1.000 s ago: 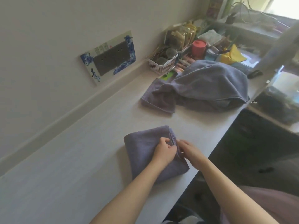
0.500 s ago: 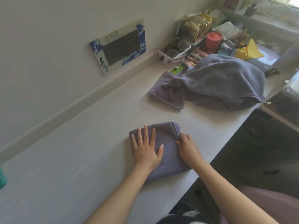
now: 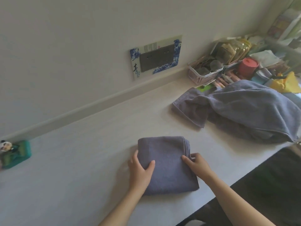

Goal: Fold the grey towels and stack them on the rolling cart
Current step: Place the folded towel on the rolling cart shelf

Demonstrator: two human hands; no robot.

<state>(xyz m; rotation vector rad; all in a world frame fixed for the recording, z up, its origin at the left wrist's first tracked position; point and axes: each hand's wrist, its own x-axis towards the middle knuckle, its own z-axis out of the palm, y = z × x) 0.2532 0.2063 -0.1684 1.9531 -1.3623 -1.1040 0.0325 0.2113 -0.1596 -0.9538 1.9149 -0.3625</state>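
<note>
Both my left hand (image 3: 140, 171) and right hand (image 3: 196, 165) pinch the folded grey terry towel's (image 3: 166, 163) side edges, so I'd lift evenly to keep the layers square.

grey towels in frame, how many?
At least 3. A folded grey terry towel on the white counter, gripped by the left hand and right hand. A crumpled large grey towel and a flatter grey towel far right; more may be hidden.

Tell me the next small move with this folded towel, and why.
Probably lift the folded grey towel off the counter for the cart, which is out of view. It already lies as a compact rectangle, the left hand and right hand grip its opposite sides, and the unfolded grey towels wait behind.
</note>
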